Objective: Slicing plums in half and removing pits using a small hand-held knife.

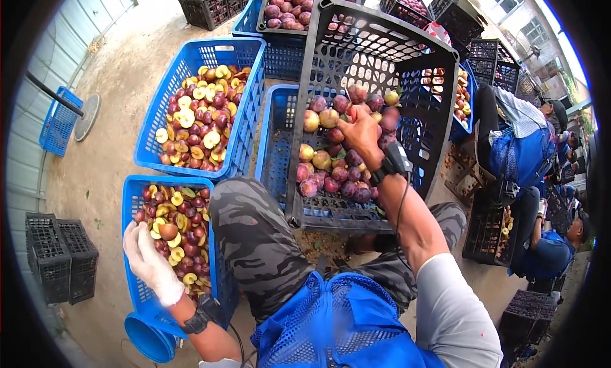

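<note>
Two hands are working over crates of plums. The right hand (361, 132), bare, is reaching into a tilted black crate (344, 223), where whole plums (338, 171) are lying loosely heaped. Its grip is curling inward with the fingers close together, and something small and red is showing at the fingertips; whether they are pinching it, I cannot tell. The left hand (151, 263), in a white glove, is hovering over the left side of the near blue crate (218, 266), its fingers loosely spread and apparently holding nothing. Cut plums (181, 225), showing yellow flesh, are filling that crate, and more are sitting in the far blue crate (248, 123) beyond it. Other people (523, 153) are sitting at the right.

The step in hand is seemingly picking among the whole plums, with the cut ones gathering at left. The next move is probably calling for a secure hold on one plum, freeing it without rolling its neighbours.
</note>
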A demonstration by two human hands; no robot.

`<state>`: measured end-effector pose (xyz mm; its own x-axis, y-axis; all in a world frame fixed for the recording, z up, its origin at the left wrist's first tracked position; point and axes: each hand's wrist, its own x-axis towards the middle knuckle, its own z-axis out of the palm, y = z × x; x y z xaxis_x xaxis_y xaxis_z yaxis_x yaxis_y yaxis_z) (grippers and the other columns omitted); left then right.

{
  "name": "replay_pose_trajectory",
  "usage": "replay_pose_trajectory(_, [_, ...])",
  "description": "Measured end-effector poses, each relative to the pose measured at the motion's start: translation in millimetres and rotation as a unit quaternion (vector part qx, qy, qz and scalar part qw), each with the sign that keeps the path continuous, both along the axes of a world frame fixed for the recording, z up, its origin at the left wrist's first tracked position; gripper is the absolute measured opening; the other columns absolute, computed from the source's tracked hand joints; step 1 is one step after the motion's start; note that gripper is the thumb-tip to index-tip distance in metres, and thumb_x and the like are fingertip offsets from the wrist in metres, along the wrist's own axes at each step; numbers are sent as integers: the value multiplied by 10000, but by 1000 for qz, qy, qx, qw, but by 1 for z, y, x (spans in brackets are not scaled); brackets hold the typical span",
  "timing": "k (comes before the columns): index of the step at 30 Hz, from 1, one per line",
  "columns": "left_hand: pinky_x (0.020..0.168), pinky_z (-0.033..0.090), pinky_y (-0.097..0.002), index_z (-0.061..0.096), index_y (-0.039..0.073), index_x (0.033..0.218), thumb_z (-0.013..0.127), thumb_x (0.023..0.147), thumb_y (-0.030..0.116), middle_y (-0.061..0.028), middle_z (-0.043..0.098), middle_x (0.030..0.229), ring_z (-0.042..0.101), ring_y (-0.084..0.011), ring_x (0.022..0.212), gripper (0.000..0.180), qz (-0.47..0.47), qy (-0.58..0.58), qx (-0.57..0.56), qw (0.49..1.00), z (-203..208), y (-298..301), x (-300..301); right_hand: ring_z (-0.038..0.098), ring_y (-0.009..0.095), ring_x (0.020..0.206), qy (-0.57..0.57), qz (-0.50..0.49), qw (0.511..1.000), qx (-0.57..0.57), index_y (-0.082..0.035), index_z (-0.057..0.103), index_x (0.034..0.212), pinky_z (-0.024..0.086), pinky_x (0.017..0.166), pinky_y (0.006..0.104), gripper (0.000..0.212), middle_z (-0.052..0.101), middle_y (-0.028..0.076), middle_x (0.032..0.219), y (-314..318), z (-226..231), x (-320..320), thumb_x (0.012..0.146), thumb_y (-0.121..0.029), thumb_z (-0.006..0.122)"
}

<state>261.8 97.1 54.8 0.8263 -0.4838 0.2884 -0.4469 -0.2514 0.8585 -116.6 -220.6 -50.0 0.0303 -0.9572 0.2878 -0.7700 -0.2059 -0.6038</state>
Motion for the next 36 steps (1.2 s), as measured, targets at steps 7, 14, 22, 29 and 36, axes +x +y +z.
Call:
replay_pose_trajectory(7, [787, 560, -328, 643, -67, 1050, 451, 987, 109, -159, 698, 971, 677, -208, 808, 267, -214, 322, -192, 902, 34, -20, -134, 684, 409, 996, 127, 76, 989, -8, -108, 532, 1325, 566, 810, 485, 597, 651, 185, 1224, -2, -62, 18, 775, -171, 756])
replay_pose_trajectory(14, [997, 500, -410, 525, -14, 1372, 456, 1061, 271, -170, 654, 1206, 660, -273, 1060, 428, -337, 665, -14, 667, -17, -74, -226, 642, 223, 692, -87, 39, 989, 111, -21, 650, 964, 483, 613, 374, 241, 644, 66, 839, 27, 2, -7, 783, -169, 712])
replay_pose_trajectory(22, [1168, 359, -430, 489, 113, 1446, 413, 1035, 604, -103, 580, 1377, 527, -285, 1303, 645, -338, 865, -138, 344, -58, -118, -266, 667, 226, 904, -244, 143, 957, 63, -10, 616, 1244, 553, 805, 342, 542, 672, 103, 985, 189, 65, -22, 782, -156, 857])
replay_pose_trajectory(29, [607, 566, -368, 583, 94, 1294, 533, 1014, 515, -67, 671, 1013, 669, -224, 717, 508, -307, 746, -77, 586, -62, -105, -259, 431, 144, 621, -182, 13, 983, 37, -25, 572, 966, 429, 580, 310, 232, 470, 44, 700, 225, 89, -50, 975, -211, 710])
replay_pose_trajectory(36, [730, 541, -362, 636, 81, 1173, 578, 992, 439, -59, 692, 998, 678, -196, 879, 406, -325, 771, -91, 541, -51, -94, -257, 619, 418, 690, -96, 232, 964, 87, -23, 561, 972, 460, 593, 464, 181, 603, 186, 743, 232, 113, -31, 1044, -189, 557])
